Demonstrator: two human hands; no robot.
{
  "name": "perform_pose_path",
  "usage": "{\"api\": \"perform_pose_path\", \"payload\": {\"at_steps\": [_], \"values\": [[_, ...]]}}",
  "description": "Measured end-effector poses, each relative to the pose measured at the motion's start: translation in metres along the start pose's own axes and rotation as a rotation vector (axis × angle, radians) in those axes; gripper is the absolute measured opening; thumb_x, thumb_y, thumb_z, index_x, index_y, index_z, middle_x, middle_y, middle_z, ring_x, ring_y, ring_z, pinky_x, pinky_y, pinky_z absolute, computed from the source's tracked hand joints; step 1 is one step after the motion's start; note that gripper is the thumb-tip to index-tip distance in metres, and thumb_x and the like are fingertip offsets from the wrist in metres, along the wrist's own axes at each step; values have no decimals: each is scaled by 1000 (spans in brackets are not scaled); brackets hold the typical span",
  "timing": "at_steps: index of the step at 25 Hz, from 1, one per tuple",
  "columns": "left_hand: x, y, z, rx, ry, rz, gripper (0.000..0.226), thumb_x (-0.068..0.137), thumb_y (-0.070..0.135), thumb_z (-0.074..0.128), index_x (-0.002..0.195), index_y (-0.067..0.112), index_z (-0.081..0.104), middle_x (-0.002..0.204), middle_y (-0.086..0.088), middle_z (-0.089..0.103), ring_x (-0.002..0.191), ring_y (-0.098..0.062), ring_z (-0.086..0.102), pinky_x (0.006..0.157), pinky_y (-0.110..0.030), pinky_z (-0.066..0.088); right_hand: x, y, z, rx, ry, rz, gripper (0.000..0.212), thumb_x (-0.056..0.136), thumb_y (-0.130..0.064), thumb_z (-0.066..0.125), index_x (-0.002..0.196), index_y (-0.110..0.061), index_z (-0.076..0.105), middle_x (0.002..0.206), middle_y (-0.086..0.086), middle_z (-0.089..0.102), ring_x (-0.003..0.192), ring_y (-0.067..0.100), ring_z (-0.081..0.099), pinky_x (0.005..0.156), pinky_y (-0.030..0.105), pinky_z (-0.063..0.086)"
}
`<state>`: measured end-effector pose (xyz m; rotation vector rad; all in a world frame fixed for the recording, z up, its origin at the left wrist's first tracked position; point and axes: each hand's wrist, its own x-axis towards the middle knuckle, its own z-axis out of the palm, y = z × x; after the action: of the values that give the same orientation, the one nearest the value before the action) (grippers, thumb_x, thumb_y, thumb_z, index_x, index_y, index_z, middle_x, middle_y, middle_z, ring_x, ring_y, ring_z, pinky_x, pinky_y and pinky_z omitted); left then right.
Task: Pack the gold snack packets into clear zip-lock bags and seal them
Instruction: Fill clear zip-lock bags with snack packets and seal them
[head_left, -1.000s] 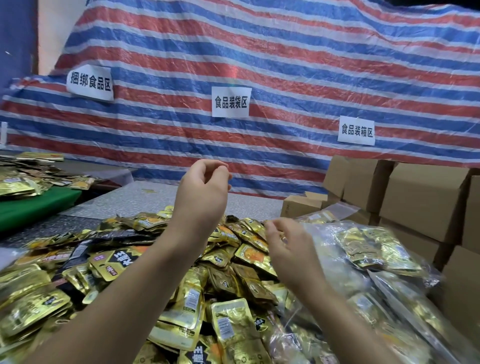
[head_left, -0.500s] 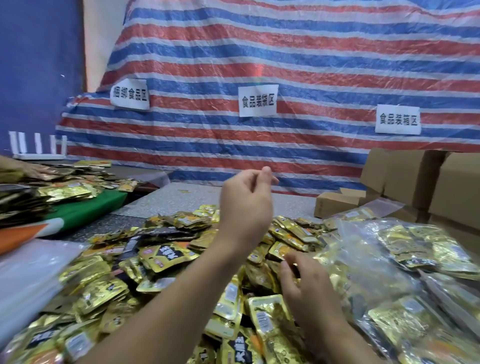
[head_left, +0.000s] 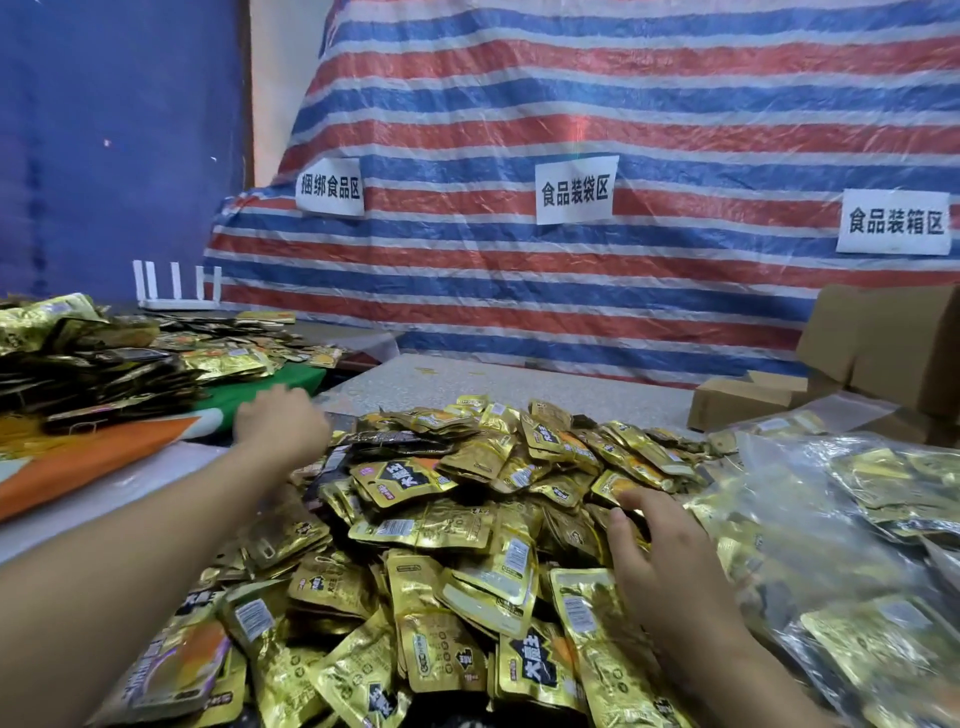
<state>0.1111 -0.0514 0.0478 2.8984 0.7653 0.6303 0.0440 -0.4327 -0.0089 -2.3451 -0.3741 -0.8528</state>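
A big heap of gold snack packets (head_left: 467, 545) covers the table in front of me. My right hand (head_left: 660, 556) lies on the heap's right side, its fingers stretched out and touching the packets. My left hand (head_left: 280, 423) reaches out low to the left, past the heap's far-left edge near the green cloth (head_left: 270, 395). It is blurred and its fingers are hidden behind its back. Clear zip-lock bags filled with gold packets (head_left: 841, 530) lie piled at the right.
A second pile of packets (head_left: 104, 353) sits at far left, on the green cloth beside an orange sheet (head_left: 88, 462). A pale translucent layer (head_left: 104, 499) lies below it. Cardboard boxes (head_left: 883, 343) stand at the right. A white router (head_left: 176, 293) and a striped tarp (head_left: 571, 291) are behind.
My left hand has dropped from its raised, pinched pose and swung left towards the green cloth. My right hand has settled flatter on the heap. The view has turned left.
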Motion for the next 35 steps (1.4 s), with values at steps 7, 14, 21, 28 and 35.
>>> {"api": "perform_pose_path", "payload": {"at_steps": [7, 14, 21, 28, 35], "values": [[14, -62, 29, -51, -412, -243, 51, 102, 35, 48, 134, -3, 52, 143, -20, 49, 133, -34, 46, 104, -35, 40, 1, 3, 1, -2, -1, -26, 17, 98, -23, 56, 111, -14, 64, 95, -12, 53, 93, 9, 51, 78, 22, 36], [8, -63, 30, -33, -463, -157, 59, 103, 45, 39, 141, -1, 46, 147, -15, 47, 134, -30, 45, 108, -33, 33, 1, 4, 1, -8, -7, -26, 18, 98, -23, 56, 111, -14, 64, 94, -11, 53, 89, 6, 47, 75, 7, 30], [11, -77, 17, -40, -91, -110, 33, 100, 4, 35, 82, 2, 63, 102, -17, 60, 79, -29, 55, 69, -31, 43, 1, 2, 1, 3, -13, -13, 20, 99, -25, 55, 113, -14, 64, 96, -12, 54, 92, 6, 48, 81, 23, 34], [-22, 29, -40, -522, 449, 174, 28, 106, 25, 28, 88, 14, 47, 70, -7, 53, 60, -26, 48, 52, -32, 36, 1, 2, 0, -24, -24, -8, 19, 98, -25, 55, 111, -14, 65, 96, -9, 56, 93, 9, 51, 82, 26, 38], [-152, 141, -41, -1042, 275, 609, 37, 106, 37, 25, 113, 22, 58, 84, 9, 65, 64, 5, 54, 55, -11, 42, 2, -10, -5, 196, 0, 127, 31, 101, -31, 51, 79, -13, 64, 71, -6, 62, 66, 10, 55, 60, 24, 42]]}}
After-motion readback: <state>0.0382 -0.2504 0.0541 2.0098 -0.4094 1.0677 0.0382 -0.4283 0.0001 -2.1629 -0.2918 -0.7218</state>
